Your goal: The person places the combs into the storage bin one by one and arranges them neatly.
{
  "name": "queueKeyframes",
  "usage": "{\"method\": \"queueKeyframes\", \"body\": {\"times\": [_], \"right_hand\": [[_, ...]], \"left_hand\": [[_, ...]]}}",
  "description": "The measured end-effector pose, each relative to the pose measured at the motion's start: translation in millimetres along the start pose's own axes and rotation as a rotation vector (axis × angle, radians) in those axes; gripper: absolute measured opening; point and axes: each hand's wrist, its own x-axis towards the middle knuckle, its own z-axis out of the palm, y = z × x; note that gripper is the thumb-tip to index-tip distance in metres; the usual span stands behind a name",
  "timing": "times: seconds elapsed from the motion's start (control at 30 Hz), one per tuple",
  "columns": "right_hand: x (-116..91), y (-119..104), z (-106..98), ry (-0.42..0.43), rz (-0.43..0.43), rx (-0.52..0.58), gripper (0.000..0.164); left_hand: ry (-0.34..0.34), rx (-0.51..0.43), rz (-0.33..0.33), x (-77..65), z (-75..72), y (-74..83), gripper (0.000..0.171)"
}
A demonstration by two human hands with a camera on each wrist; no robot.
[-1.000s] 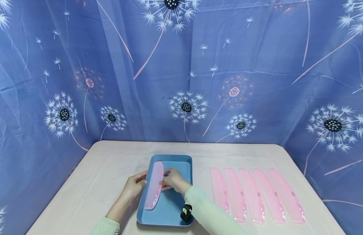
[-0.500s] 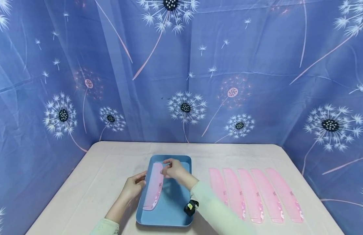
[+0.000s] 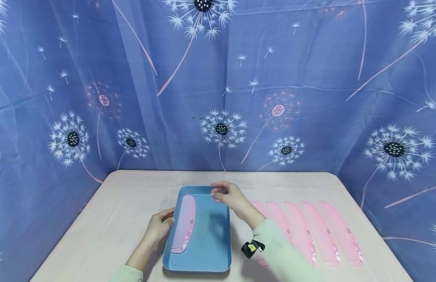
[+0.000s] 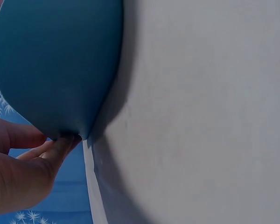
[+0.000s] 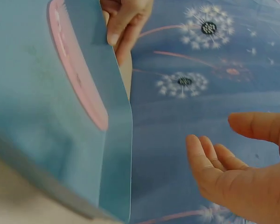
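A blue rectangular tray (image 3: 211, 246) stands on the table, and one pink comb (image 3: 184, 225) lies lengthwise along its left side, teeth facing left. My left hand (image 3: 158, 227) grips the tray's left rim; the left wrist view has the thumb and fingers pinching the edge of the tray wall (image 4: 60, 70). Over the tray's far right corner is my right hand (image 3: 235, 199), holding nothing. Its thumb and fingers are spread apart in the right wrist view, away from the comb (image 5: 77, 70).
Several more pink combs (image 3: 327, 235) lie side by side to the right of the tray, partly hidden by the right forearm. A pale cloth (image 3: 133, 192) covers the table. Behind and beside it hangs a blue dandelion-print curtain (image 3: 175, 129).
My right hand has let go of the comb in the tray and moved up and right, away from it. The left hand keeps its grip on the rim.
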Motion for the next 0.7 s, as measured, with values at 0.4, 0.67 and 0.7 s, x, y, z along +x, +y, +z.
{"method": "queueKeyframes", "body": {"times": [0.4, 0.67, 0.7], "right_hand": [[-33, 21, -48, 0.193, 0.012, 0.042, 0.039], [-53, 32, -73, 0.26, 0.041, -0.009, 0.041], [-55, 33, -76, 0.272, 0.042, -0.018, 0.041]], "left_hand": [[-0.006, 0.02, -0.009, -1.6, 0.9, -0.3, 0.039], [-0.017, 0.013, 0.006, -0.5, -0.8, 0.9, 0.038], [-0.02, 0.011, 0.011, -0.2, -1.2, 1.2, 0.038]]}}
